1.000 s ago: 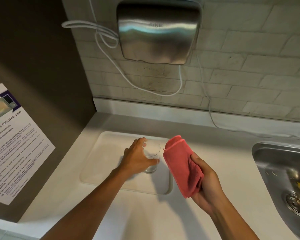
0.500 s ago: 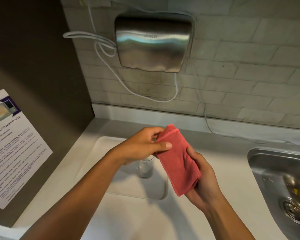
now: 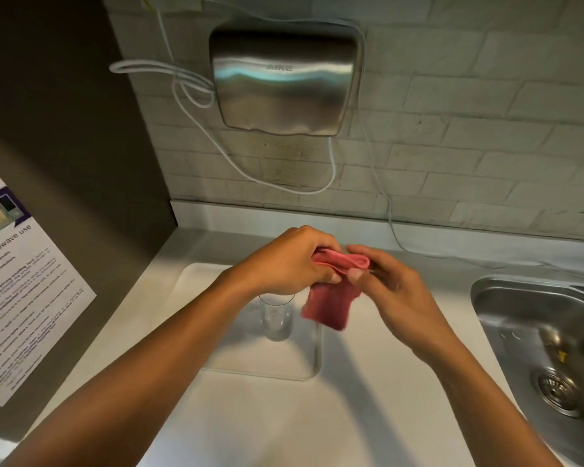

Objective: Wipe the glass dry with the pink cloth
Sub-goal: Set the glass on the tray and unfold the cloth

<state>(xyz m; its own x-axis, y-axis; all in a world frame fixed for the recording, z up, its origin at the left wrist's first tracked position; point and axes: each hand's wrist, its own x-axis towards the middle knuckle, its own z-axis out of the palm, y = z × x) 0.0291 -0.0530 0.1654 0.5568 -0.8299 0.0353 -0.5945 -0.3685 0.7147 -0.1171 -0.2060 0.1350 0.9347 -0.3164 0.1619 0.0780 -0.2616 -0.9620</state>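
A clear drinking glass [image 3: 278,319] stands upright on a shallow white tray [image 3: 216,352] on the counter, with neither hand touching it. Above it, both hands hold the folded pink cloth [image 3: 327,306]. My left hand [image 3: 290,261] pinches the cloth's top left edge. My right hand [image 3: 390,288] grips its top right edge between thumb and fingers. The cloth hangs down just right of the glass rim, and my left wrist hides part of that rim.
A steel sink [image 3: 547,348] with a drain lies at the right. A steel hand dryer [image 3: 284,82] and loose white cables hang on the tiled wall behind. A microwave instruction sheet [image 3: 21,291] is stuck on the dark panel at left.
My left hand let go of the glass and rose to take the cloth's top edge. My right hand shifted its hold to the upper edge, and the cloth now hangs between both hands.
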